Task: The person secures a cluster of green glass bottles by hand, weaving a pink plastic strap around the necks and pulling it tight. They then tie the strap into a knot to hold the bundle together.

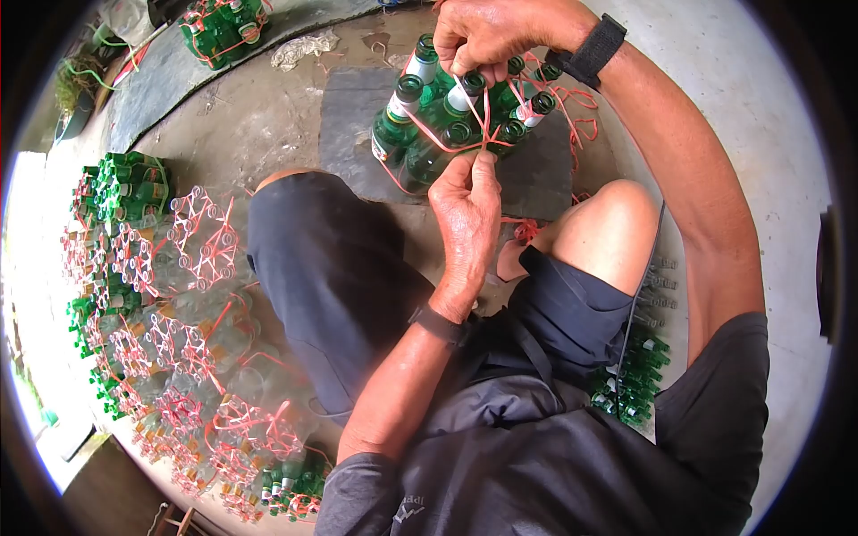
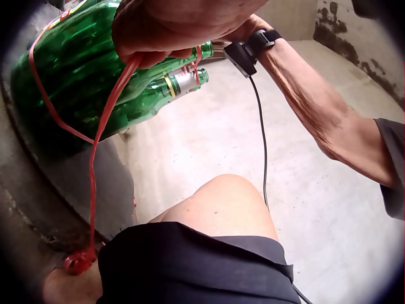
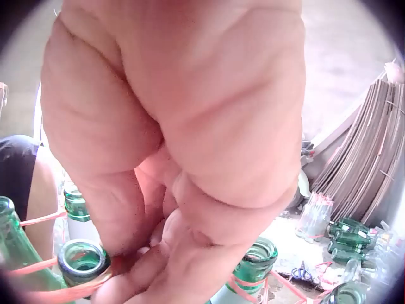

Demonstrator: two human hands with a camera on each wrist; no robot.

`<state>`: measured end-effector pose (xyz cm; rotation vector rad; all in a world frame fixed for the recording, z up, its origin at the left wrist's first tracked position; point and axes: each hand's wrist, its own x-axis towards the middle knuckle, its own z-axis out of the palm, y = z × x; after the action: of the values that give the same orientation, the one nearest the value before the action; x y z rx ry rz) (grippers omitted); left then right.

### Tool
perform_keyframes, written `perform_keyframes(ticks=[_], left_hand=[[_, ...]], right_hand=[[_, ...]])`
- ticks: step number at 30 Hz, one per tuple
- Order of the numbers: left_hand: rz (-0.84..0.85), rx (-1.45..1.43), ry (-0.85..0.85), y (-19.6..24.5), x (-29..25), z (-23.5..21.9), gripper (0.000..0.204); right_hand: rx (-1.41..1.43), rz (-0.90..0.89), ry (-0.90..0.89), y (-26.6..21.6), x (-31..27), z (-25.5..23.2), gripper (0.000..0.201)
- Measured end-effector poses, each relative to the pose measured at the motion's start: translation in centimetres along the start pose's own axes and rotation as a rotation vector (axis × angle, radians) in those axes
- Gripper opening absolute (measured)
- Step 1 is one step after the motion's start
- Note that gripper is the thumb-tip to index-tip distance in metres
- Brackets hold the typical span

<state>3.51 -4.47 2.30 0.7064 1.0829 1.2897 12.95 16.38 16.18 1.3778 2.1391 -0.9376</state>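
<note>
A cluster of upright green glass bottles stands between the knees, red plastic string running round and across the necks. My left hand pinches the string between thumb and finger at the near side, where several strands meet. From its fingers in the left wrist view, a twisted strand of string hangs to a red bundle by the foot. My right hand pinches a strand above the far bottle necks. In the right wrist view its bent fingers are beside an open bottle mouth; the fingertips are partly hidden.
The bottles stand on a dark slab. Many clear bottles bound with red string are at the left, with green bundles behind. Another green bundle stands at the far left. Scissors and stacked cardboard show in the right wrist view.
</note>
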Motion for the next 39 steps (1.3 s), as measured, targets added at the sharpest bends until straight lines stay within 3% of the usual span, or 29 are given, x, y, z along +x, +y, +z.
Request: perform_keyframes(ticks=[3, 5, 9, 12, 15, 17, 31, 34, 37, 39], left_hand=[[0.025, -0.005, 0.008, -0.4, 0.1, 0.0, 0.027], [0.059, -0.001, 0.014, -0.5, 0.1, 0.0, 0.028], [0.094, 0.019, 0.028, -0.1, -0.1, 0.0, 0.028], [0.092, 0.035, 0.037, -0.2, 0.1, -0.2, 0.028], [0.082, 0.04, 0.032, -0.4, 0.2, -0.3, 0.028], [0.07, 0.039, 0.031, -0.2, 0.1, -0.3, 0.027], [0.05, 0.026, 0.026, 0.5, -1.1, -0.8, 0.023], [0.032, 0.02, 0.031, 0.5, -1.5, -1.1, 0.022], [0.022, 0.06, 0.026, 0.7, -1.4, -1.8, 0.028], [-0.011, 0.119, 0.022, 0.9, -1.3, -2.2, 0.028]], right_hand=[[0.099, -0.143, -0.001, 1.4, 0.8, 0.5, 0.016], [0.139, 0.082, 0.005, -0.8, -1.1, 0.1, 0.017], [0.16, -0.013, -0.038, -0.9, -1.9, -0.2, 0.017], [0.154, 0.13, 0.014, -1.2, -1.5, 0.4, 0.017], [0.194, 0.047, 0.01, -0.3, -1.6, 0.8, 0.018], [0.124, -0.109, 0.124, 1.2, -0.2, 2.0, 0.014], [0.148, -0.09, 0.169, 2.1, -0.7, 2.9, 0.018], [0.329, -0.047, 0.079, 1.6, -1.2, 3.0, 0.019], [0.178, 0.011, 0.231, 1.7, -2.2, 4.4, 0.016], [-0.278, -0.534, 0.876, 4.8, -0.9, 7.3, 0.012]])
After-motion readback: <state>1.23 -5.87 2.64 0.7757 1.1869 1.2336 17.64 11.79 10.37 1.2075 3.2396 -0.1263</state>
